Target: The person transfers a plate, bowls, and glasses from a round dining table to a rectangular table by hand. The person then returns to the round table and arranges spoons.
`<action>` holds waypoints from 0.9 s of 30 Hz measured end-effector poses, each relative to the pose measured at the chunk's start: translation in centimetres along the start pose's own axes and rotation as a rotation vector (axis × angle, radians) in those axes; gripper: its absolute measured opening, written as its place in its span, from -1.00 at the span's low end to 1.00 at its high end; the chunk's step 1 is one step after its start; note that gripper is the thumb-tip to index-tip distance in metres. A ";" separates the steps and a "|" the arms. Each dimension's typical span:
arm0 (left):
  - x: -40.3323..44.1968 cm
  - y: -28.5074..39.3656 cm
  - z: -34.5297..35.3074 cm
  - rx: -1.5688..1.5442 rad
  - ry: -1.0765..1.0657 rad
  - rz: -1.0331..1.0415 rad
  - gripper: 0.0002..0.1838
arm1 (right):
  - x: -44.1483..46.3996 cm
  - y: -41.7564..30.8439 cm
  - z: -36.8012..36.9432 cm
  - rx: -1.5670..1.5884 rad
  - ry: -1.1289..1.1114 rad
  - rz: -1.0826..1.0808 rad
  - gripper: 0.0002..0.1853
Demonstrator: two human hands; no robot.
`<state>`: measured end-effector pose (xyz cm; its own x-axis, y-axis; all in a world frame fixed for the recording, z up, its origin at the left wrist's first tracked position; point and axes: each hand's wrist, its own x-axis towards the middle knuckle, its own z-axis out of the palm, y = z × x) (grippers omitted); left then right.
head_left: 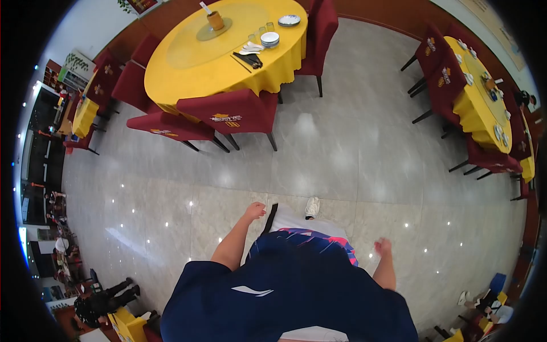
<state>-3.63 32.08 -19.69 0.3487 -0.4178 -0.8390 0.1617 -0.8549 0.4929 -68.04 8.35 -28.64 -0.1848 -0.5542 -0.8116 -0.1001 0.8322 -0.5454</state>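
My left hand [256, 210] hangs at my side with its fingers loosely curled, and nothing shows in it. It is nearest to the light trousers [285, 214] I wear, close to their black side strip [272, 218]. On the other side, my right hand [383, 247] swings away from my body over the tiled floor. Its fingers are small and blurred, so their position is unclear; no object is seen there. A white shoe [311, 207] shows ahead of me on the tiles.
Ahead to the left stands a round table [176, 68] with a yellow cloth, bowls [269, 39], plates [289, 20] and red-covered chairs [239, 114]. Another laid table [484, 105] with chairs is at right. People [105, 299] are at the lower left and right edges. Grey tiles [336, 137] lie between.
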 end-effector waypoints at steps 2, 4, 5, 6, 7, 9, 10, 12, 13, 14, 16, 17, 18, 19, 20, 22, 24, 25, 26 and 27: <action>0.1 1.0 -1.1 -0.168 0.072 -0.030 -0.66 | 4.4 -11.5 4.6 -0.355 -0.114 -0.202 -0.73; 1.7 0.4 -2.1 -0.217 0.099 -0.063 -0.67 | 2.4 -23.7 13.3 -0.429 -0.051 -0.345 -0.73; 2.6 0.4 -2.6 -0.251 0.124 -0.085 -0.67 | 2.8 -28.5 17.3 -0.466 -0.116 -0.421 -0.69; 3.1 0.9 -2.9 -0.265 0.128 -0.096 -0.67 | 2.6 -32.8 21.8 -0.486 -0.139 -0.472 -0.67; 3.4 1.4 -3.2 -0.281 0.130 -0.145 -0.67 | 2.1 -36.5 26.2 -0.514 -0.183 -0.532 -0.65; 4.4 2.6 -3.4 -0.309 0.127 -0.208 -0.67 | 0.5 -42.1 35.5 -0.509 -0.314 -0.612 -0.68; 5.3 3.6 -3.5 -0.316 0.134 -0.259 -0.67 | 1.1 -43.7 40.1 -0.513 -0.400 -0.675 -0.70; 10.6 1.3 -3.7 -0.407 0.100 -0.211 -0.67 | 0.5 -46.5 49.1 -0.618 -0.549 -0.759 -0.72; 12.5 1.5 -3.6 -0.420 0.091 -0.215 -0.67 | -0.8 -47.8 53.5 -0.724 -0.612 -0.778 -0.73; 13.9 2.2 -4.0 -0.359 0.097 -0.142 -0.66 | -1.9 -48.9 57.7 -0.810 -0.650 -0.806 -0.73; 16.8 5.2 -5.4 -0.314 0.099 -0.076 -0.66 | -3.6 -51.1 65.8 -1.001 -0.671 -1.028 -0.73; 17.9 6.8 -5.7 -0.273 0.130 -0.030 -0.66 | -4.2 -52.0 69.5 -1.110 -0.653 -1.218 -0.72; 18.8 8.5 -6.0 -0.230 0.163 0.014 -0.66 | -5.6 -53.7 73.1 -1.149 -0.657 -1.220 -0.72; 19.2 11.4 -6.6 -0.246 0.165 0.001 -0.66 | -7.7 -56.0 76.8 -1.179 -0.661 -1.228 -0.72; 19.0 15.2 -7.7 -0.484 0.195 -0.063 -0.65 | -9.3 -58.3 80.4 -1.198 -0.632 -1.293 -0.73; 19.9 19.1 -10.0 -0.726 0.230 -0.146 -0.65 | -11.4 -62.3 87.0 -1.210 -0.592 -1.402 -0.75; 21.4 19.8 -10.6 -0.496 0.298 0.071 -0.63 | -11.0 -64.9 93.2 -1.180 -0.569 -1.539 -0.77; 21.1 21.2 -11.2 -0.502 0.301 0.053 -0.63 | -10.4 -66.0 96.2 -1.147 -0.556 -1.638 -0.77; 20.6 23.6 -11.9 -0.751 0.334 -0.089 -0.62 | -9.9 -67.0 99.1 -1.153 -0.575 -1.633 -0.77; 20.1 25.9 -12.6 -0.999 0.368 -0.232 -0.61 | -9.7 -67.8 101.9 -1.231 -0.523 -1.668 -0.77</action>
<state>19.19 5.48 -20.86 0.4411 -0.0181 -0.8973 0.8785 -0.1960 0.4358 40.15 -44.73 -5.13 0.9261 -0.3697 0.0755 -0.3052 -0.8514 -0.4267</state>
